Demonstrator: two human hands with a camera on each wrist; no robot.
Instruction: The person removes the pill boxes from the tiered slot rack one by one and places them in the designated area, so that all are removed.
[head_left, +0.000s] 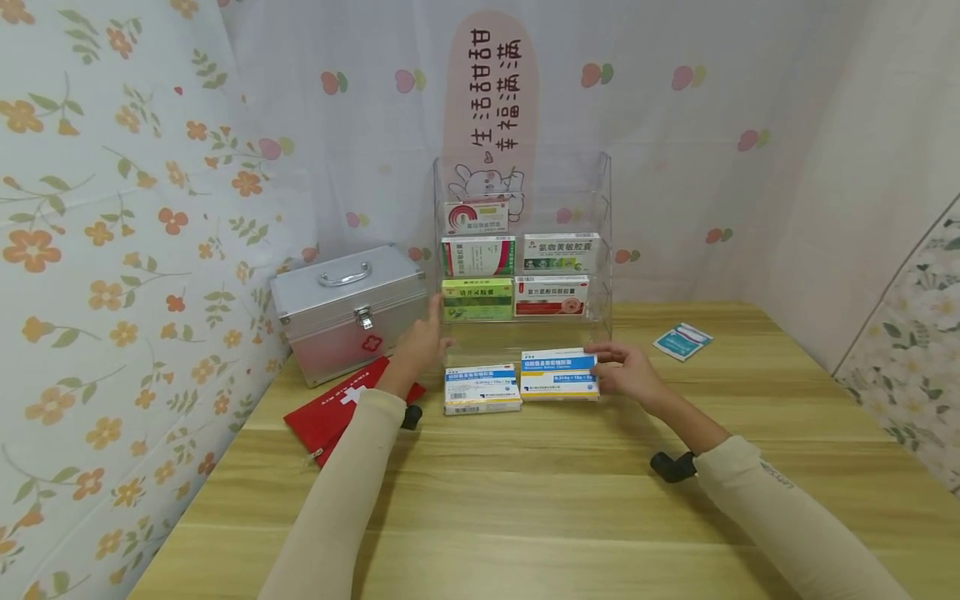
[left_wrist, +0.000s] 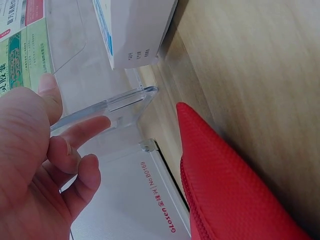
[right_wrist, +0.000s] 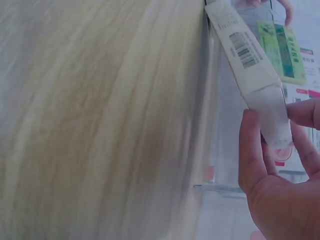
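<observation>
A clear display rack point(head_left: 480, 337) stands on the table. My left hand point(head_left: 414, 348) is at its left side, thumb and fingers on either side of the clear side panel point(left_wrist: 125, 100) in the left wrist view. My right hand point(head_left: 630, 377) pinches the right end of a blue-and-white medicine box point(head_left: 558, 385) at the rack's foot; the right wrist view shows thumb and fingers around its white end point(right_wrist: 272, 112). Beside it, to the left, sits a similar medicine box point(head_left: 482, 392). A green medicine box point(head_left: 477, 304) stands in the tier above, near my left hand.
More medicine boxes point(head_left: 551, 297) fill the rack's upper tiers. At left stand a silver first-aid case point(head_left: 337, 304) and a red first-aid pouch point(head_left: 322, 421), close by my left wrist. A small teal-and-white packet point(head_left: 682, 342) lies on the table point(head_left: 540, 517) at right.
</observation>
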